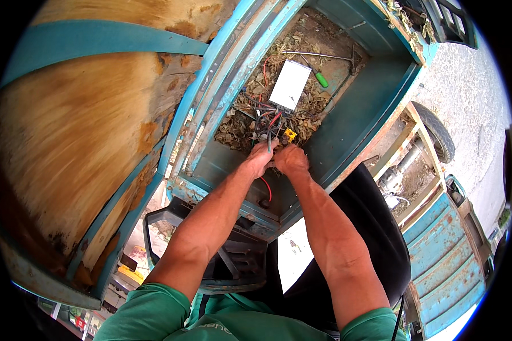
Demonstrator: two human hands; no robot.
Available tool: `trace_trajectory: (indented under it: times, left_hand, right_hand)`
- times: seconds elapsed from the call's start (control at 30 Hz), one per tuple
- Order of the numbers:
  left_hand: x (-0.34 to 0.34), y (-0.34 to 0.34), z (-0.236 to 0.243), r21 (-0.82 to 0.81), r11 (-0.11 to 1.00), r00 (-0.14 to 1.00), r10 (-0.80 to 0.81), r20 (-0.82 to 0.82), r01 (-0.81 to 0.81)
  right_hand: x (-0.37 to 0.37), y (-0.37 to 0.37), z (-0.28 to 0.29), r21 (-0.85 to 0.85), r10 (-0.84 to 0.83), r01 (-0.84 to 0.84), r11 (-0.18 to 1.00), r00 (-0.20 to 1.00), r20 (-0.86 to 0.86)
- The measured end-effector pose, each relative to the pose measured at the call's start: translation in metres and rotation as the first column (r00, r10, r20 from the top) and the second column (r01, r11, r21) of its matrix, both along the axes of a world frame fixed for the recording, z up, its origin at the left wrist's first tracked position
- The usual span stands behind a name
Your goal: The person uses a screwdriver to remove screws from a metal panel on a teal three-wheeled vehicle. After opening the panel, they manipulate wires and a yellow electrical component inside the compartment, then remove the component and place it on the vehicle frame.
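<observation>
My left hand (260, 157) is closed at the near end of a bundle of dark wires (263, 126), its fingertips pinching among them. Right beside it, my right hand (292, 159) is curled shut with the knuckles up, and whatever it grips is hidden beneath the fingers. A white rectangular box (290, 85) lies just beyond, with the dark wires and a red wire (275, 119) running from its near end toward my hands. Close to my right knuckles sits a small yellow piece (290, 134). Below my wrists, a red wire (268, 189) curves down.
Dry leaves litter the floor of the rusty teal metal compartment (363, 116). A green-handled screwdriver (321, 79) and a long metal rod (318, 55) lie past the box. A stained, curved panel (85, 136) rises at left. At right are a tyre (435, 129) and a ribbed teal panel (445, 267).
</observation>
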State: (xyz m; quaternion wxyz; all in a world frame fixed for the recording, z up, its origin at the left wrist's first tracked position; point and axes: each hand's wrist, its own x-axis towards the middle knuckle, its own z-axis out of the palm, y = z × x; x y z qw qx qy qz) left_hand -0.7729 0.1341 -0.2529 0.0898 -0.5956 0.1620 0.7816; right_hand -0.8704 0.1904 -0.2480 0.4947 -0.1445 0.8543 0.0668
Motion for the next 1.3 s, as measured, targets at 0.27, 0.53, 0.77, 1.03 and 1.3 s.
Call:
trace_trajectory:
  times: [0.27,0.53,0.77,1.03,1.3]
  left_hand:
    - [0.001,-0.001,0.001,0.003,1.0,1.0,-0.001,0.023,0.001]
    - [-0.003,-0.002,0.007,-0.031,0.999,1.0,-0.008,0.03,0.008]
    - [0.0,0.0,0.001,-0.038,0.999,1.0,0.001,0.031,0.0]
    - [0.002,0.001,-0.003,-0.015,1.0,1.0,-0.002,0.011,0.002]
    - [0.001,-0.001,0.0,0.0,1.0,1.0,-0.023,0.022,0.023]
  right_hand:
    - [-0.008,-0.014,0.026,-0.029,-0.085,0.087,0.996,0.993,0.077]
    - [-0.002,-0.003,0.006,-0.024,0.013,-0.012,1.0,1.0,0.024]
    - [-0.013,-0.019,0.035,0.019,-0.057,0.056,0.998,0.993,0.103]
    - [0.0,-0.003,0.008,-0.026,0.009,-0.008,1.0,1.0,0.021]
    - [-0.007,-0.012,0.023,-0.018,-0.022,0.023,1.0,0.999,0.047]
